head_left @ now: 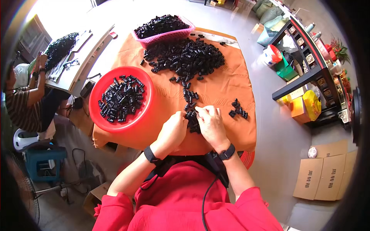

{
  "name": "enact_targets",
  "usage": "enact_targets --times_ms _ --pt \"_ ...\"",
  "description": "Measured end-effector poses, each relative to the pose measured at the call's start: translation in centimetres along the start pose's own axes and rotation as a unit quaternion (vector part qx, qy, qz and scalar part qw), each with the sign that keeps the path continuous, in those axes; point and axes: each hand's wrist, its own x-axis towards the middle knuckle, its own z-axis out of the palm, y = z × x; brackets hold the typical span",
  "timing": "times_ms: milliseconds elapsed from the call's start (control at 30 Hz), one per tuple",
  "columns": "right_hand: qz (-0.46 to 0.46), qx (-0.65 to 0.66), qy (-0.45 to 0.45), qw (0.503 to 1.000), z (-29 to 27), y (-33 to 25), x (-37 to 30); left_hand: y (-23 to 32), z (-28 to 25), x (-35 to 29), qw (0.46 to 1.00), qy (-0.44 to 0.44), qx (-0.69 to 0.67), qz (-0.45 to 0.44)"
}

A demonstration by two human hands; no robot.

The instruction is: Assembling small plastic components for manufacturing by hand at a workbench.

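Note:
My left hand [174, 128] and my right hand [211, 124] meet at the near side of the orange-covered table, with bent fingers pinched close together. Small black plastic parts [194, 126] lie between and under the fingertips. Which single piece each hand grips is partly hidden by the fingers. A narrow trail of the same parts [188, 94] runs from my hands up to a large loose heap [189, 57]. On the left stands a round red basin [149, 101] with many black parts in it. A small separate cluster [238, 110] lies right of my right hand.
Behind the heap, a pink basket [163, 38] is piled with black parts. Another person [29, 94] sits at a white table [79, 69] on the left, near a blue stool [44, 159]. A dark shelf frame [308, 73] and cardboard boxes [323, 175] stand on the right.

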Motion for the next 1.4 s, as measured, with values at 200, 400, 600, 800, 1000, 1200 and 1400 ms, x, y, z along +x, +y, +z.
enact_targets --times_ms 200,400,600,800,1000,1200,1400 --pt "-0.018 0.036 -0.005 0.999 -0.6 -1.1 -0.7 -0.7 -0.1 -2.4 1.0 0.012 -0.018 0.016" --pt "0.024 0.097 0.072 0.992 -2.8 -0.2 -1.3 0.4 -0.5 -4.8 0.992 0.018 -0.005 0.128" --pt "0.058 0.15 0.101 0.982 -4.5 0.1 -3.6 0.8 0.0 -5.5 0.987 -0.044 0.08 0.129" --pt "0.094 0.166 0.092 0.977 -5.5 -0.5 -5.8 0.3 0.8 -5.3 0.989 -0.02 0.089 0.117" --pt "0.138 0.347 -0.056 0.926 -7.0 -3.7 -7.7 1.7 -1.9 -6.1 0.884 -0.234 -0.393 -0.101" --pt "0.075 0.37 -0.052 0.924 -7.9 -5.7 -8.7 2.6 -3.1 -7.8 0.775 -0.312 -0.524 -0.166" --pt "0.073 0.397 -0.024 0.915 -8.1 -6.0 -9.9 1.6 -2.5 -9.3 0.667 -0.295 -0.647 -0.222"
